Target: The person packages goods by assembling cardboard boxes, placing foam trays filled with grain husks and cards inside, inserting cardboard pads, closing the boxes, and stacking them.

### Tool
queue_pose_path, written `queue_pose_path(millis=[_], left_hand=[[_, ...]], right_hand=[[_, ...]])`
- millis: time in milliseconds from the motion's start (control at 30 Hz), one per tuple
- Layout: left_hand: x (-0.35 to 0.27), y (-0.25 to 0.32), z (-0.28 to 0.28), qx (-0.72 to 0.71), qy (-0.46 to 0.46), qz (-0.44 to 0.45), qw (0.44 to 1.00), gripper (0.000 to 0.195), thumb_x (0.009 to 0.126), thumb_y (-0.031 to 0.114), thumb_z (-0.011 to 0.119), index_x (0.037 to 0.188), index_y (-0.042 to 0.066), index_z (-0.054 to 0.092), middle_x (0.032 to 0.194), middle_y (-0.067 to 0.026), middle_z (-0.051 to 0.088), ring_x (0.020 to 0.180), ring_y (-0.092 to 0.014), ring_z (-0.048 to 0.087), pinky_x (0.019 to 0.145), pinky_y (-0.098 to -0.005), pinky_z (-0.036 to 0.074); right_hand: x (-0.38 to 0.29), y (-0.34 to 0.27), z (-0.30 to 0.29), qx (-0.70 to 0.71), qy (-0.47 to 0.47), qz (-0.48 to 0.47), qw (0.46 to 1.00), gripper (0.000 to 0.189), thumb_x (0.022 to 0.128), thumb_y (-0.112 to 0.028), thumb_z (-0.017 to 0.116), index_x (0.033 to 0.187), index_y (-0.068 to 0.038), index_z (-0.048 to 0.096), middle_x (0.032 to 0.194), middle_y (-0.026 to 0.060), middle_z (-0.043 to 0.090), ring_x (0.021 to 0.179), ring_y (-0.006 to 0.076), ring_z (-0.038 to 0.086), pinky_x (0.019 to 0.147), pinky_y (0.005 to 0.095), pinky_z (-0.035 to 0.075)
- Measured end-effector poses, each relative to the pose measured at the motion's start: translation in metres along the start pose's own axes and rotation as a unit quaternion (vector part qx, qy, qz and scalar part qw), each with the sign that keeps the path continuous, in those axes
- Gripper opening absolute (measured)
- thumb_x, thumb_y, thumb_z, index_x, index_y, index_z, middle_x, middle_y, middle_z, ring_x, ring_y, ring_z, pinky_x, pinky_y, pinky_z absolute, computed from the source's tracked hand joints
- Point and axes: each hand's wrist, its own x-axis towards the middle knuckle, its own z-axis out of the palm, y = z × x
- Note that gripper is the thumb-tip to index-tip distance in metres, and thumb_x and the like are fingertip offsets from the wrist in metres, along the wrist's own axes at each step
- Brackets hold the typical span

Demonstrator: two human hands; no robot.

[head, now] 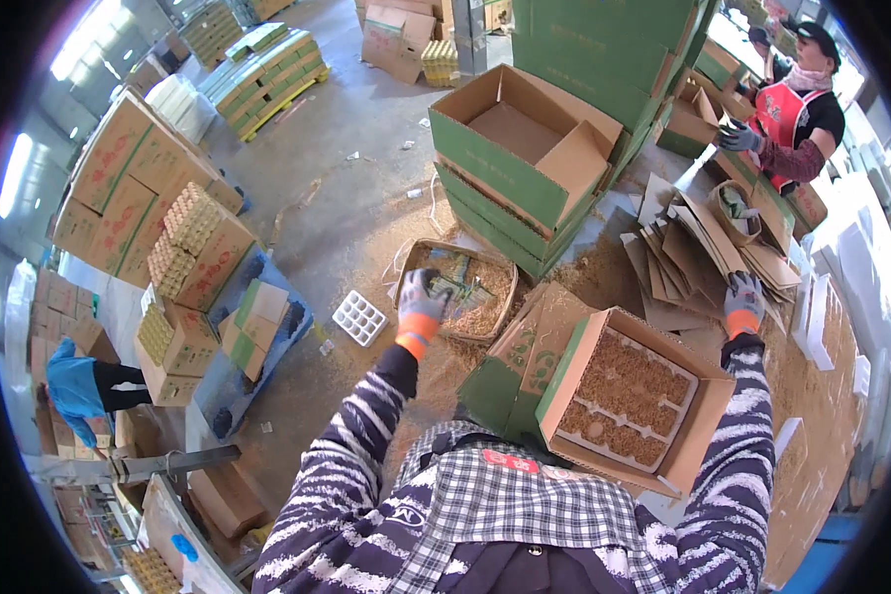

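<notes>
My left hand (422, 304), in a grey and orange glove, is over the left rim of a wicker basket (506, 327) holding husk-like bits and small printed packets (464, 286); whether it grips one cannot be told. My right hand (744, 297), gloved alike, rests at the edge of a stack of cardboard sheets (687, 260); its grip is unclear. Between my arms an open cardboard box (690, 460) stands tilted, with a white tray (642, 460) inside covered in brown granular filling.
A white compartment tray (360, 319) lies on the floor at left. Green cartons (497, 185) are stacked ahead, the top one open. A co-worker (802, 111) stands at upper right, another person (82, 382) bends at left. White foam pieces (817, 334) lie on the worktable (817, 445).
</notes>
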Motion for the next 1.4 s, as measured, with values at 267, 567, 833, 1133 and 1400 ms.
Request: queue_pose_path(millis=[267, 567, 833, 1133, 1400], left_hand=[[0.054, -0.035, 0.015, 0.186, -0.144, 0.036, 0.971, 0.041, 0.07, 0.027, 0.075, 0.107, 0.014, 0.064, 0.107, -0.0131, 0.063, 0.099, -0.033, 0.06, 0.085, -0.0401, 0.049], [0.066, -0.007, -0.008, 0.043, -0.171, 0.066, 0.982, 0.038, 0.093, 0.027, 0.047, 0.125, 0.009, 0.057, 0.127, -0.0187, 0.055, 0.122, -0.032, 0.049, 0.102, -0.0377, 0.038], [0.051, 0.024, -0.039, -0.207, -0.066, 0.136, 0.967, 0.039, 0.091, 0.01, 0.047, 0.129, 0.001, 0.052, 0.136, -0.0188, 0.049, 0.129, -0.029, 0.044, 0.108, -0.0335, 0.031], [-0.085, 0.29, -0.047, -0.076, -0.277, 0.544, 0.788, 0.042, 0.084, 0.013, 0.057, 0.124, 0.005, 0.055, 0.121, -0.0175, 0.057, 0.114, -0.033, 0.053, 0.097, -0.0397, 0.042], [-0.091, 0.29, -0.037, 0.186, -0.43, 0.557, 0.686, 0.082, 0.067, 0.038, 0.077, 0.136, 0.008, 0.045, 0.14, -0.0169, 0.044, 0.13, -0.03, 0.041, 0.108, -0.0417, 0.032]], right_hand=[[-0.019, 0.057, -0.068, 0.212, -0.15, 0.146, 0.955, 0.028, 0.09, -0.023, 0.056, 0.111, -0.007, 0.065, 0.11, 0.0155, 0.066, 0.103, 0.0336, 0.061, 0.088, 0.0366, 0.047], [-0.082, 0.063, -0.166, 0.167, -0.072, 0.122, 0.976, 0.031, 0.093, -0.015, 0.048, 0.12, -0.006, 0.059, 0.117, 0.0193, 0.06, 0.109, 0.0345, 0.057, 0.093, 0.0363, 0.044], [-0.157, -0.117, -0.318, 0.088, 0.172, -0.128, 0.973, 0.018, 0.076, -0.002, 0.058, 0.093, -0.007, 0.063, 0.091, 0.0131, 0.061, 0.085, 0.0328, 0.058, 0.074, 0.0407, 0.048], [-0.196, -0.22, -0.22, 0.343, -0.237, -0.162, 0.894, 0.029, 0.084, -0.026, 0.054, 0.103, -0.007, 0.066, 0.103, 0.0151, 0.064, 0.094, 0.0335, 0.061, 0.087, 0.039, 0.047], [-0.208, -0.123, -0.276, 0.536, -0.178, -0.121, 0.816, 0.037, 0.084, -0.002, 0.05, 0.12, -0.003, 0.059, 0.117, 0.0171, 0.062, 0.104, 0.028, 0.061, 0.09, 0.0356, 0.047]])
